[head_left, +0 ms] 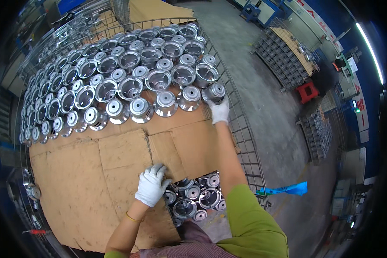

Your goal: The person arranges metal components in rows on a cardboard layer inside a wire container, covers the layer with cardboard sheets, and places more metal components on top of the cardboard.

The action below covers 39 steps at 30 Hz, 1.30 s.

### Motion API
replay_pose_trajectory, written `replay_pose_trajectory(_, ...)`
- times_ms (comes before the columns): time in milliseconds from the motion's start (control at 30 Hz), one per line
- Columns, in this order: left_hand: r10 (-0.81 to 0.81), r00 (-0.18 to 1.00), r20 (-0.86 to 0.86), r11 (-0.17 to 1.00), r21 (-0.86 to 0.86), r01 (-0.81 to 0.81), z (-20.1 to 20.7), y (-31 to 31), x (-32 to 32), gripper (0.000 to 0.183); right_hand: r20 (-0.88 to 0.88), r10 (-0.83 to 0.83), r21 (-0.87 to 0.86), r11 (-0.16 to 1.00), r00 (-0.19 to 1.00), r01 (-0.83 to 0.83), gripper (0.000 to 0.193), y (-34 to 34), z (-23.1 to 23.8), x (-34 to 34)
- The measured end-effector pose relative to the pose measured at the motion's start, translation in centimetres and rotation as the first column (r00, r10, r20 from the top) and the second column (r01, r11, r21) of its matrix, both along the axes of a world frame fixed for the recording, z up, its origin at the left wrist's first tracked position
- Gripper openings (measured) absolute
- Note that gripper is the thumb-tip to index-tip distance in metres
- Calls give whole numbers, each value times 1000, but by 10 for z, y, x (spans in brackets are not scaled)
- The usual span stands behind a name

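My right hand [220,112], in a white glove, is closed on a shiny cup-shaped metal part [216,91] at the right end of the nearest row. That part stands with its narrow, holed end upward, next to a similar flanged part [190,97]. My left hand [151,185], also gloved, lies on the brown cardboard sheet [73,185] with its fingers stretched out and thumb apart, holding nothing. Beyond the hands, many such metal parts [131,88] stand in rows on the cardboard, some wide mouth up, others narrow end up.
A wire cage [244,137] surrounds the load, its mesh wall close to my right arm. More metal parts [193,195] show in a lower layer past the cardboard's near edge. Blue plastic [288,189] hangs outside the cage. Farther right are a red stool [307,92] and another loaded cage [284,56].
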<state>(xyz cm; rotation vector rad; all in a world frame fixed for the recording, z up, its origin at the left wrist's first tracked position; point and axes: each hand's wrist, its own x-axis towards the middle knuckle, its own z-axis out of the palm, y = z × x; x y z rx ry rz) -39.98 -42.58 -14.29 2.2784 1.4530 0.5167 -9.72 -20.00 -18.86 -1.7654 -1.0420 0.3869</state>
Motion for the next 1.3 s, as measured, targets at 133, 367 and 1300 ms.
replay_pose_trajectory(133,16,1000,23,1000,-22,-15,4,-2,-7,48,110,-4,-100,995,994,15,54,-33,24,-14)
replay_pose_trajectory(367,5,1000,29,1000,-30,-4,9,-12,-18,49,430,679,-436,734,595,-521,31,-25,30,-42)
replay_pose_trajectory(1300,55,999,1,998,27,-55,38,116,-119,31,-260,679,-310,615,687,-725,30,-70,29,-108)
